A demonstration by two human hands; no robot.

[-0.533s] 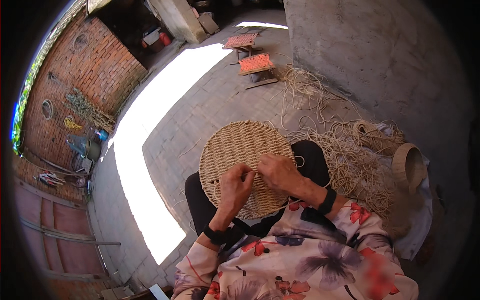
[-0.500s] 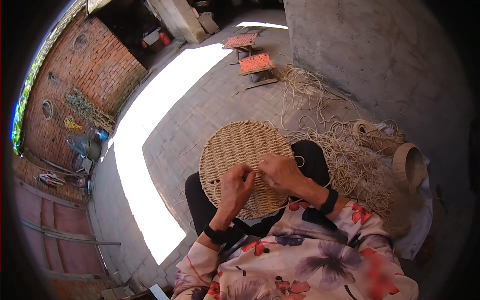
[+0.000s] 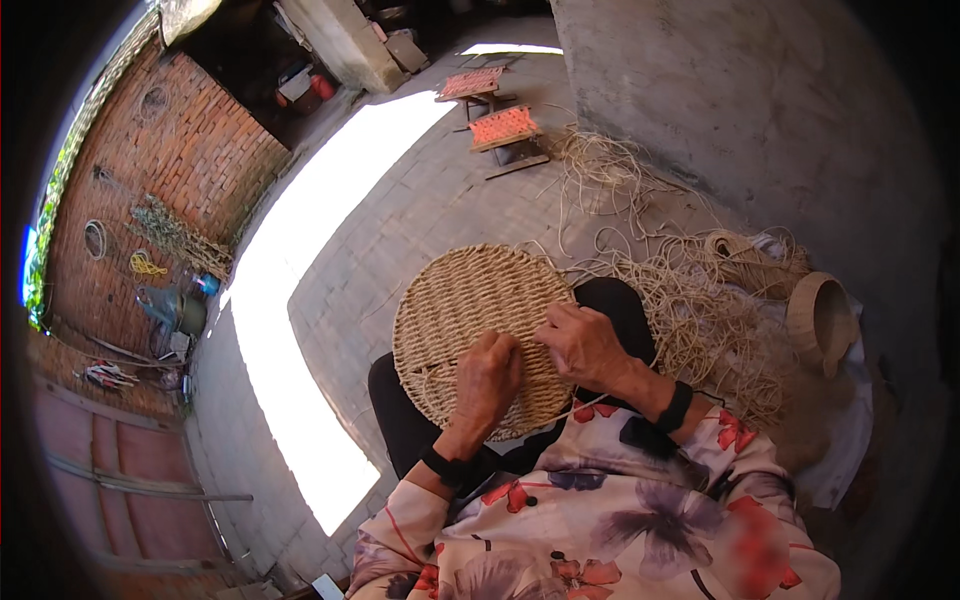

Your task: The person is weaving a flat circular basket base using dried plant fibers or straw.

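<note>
Hands (image 3: 540, 360) lower on round woven mat (image 3: 470, 310)

Left hand (image 3: 490, 375): shifted very slightly on the round woven mat (image 3: 470, 330) (near edge). Right hand (image 3: 585, 345): drawn a little nearer the left; fibre strand (image 3: 590, 405) trailed beneath it.

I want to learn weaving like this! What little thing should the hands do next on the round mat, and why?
Probably pull the loose strand snug. Both hands rest on the near part of the round woven mat, left hand beside right hand, and a thin strand trails slack from under the right hand past the mat's edge. Slack there would likely leave a loose stitch.
</note>
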